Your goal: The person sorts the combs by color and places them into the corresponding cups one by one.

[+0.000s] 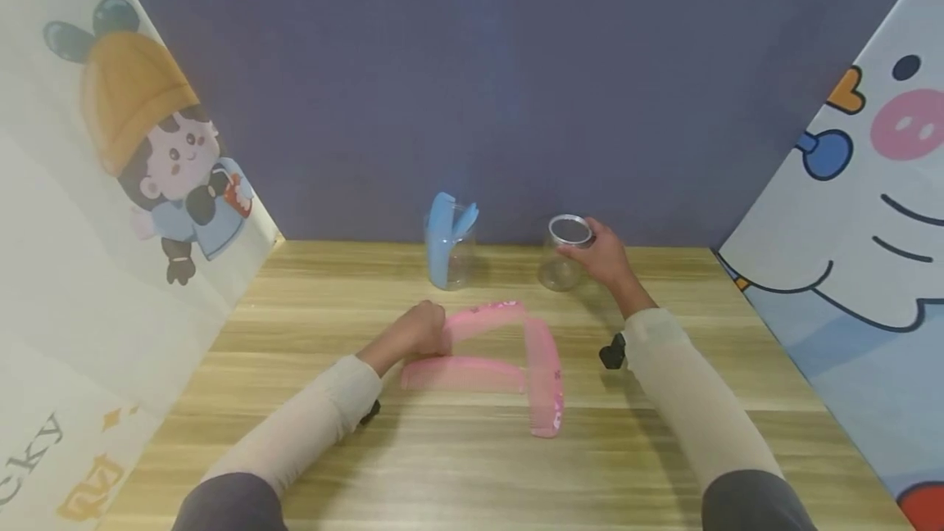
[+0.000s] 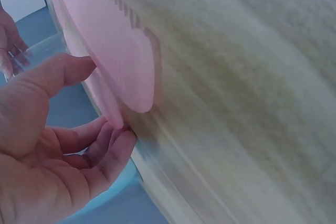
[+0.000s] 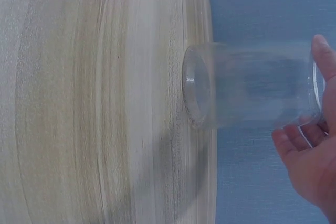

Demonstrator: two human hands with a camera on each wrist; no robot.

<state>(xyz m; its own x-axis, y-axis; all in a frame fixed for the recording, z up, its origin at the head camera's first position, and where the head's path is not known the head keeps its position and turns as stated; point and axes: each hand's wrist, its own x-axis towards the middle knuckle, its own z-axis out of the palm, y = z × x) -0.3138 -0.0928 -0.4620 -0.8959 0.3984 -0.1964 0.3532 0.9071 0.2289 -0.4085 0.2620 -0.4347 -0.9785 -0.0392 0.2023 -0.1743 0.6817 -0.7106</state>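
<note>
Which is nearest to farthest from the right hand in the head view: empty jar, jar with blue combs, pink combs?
From the right hand:
1. Empty jar, gripped at its rim, back right.
2. Pink combs, nearer the middle of the table, by the left hand.
3. Jar with blue combs, back centre; close to the combs' distance, so the order of 2 and 3 is uncertain.

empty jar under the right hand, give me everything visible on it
The jar is clear, plastic by the look, round and straight-walled, with a silvery rim around its open mouth and no lid on it. It is empty. It stands on the wooden table near the back wall, tilted slightly, right of a second jar holding blue combs. The right hand grips it at the rim, fingers over the mouth edge. Nothing else touches it.
</note>
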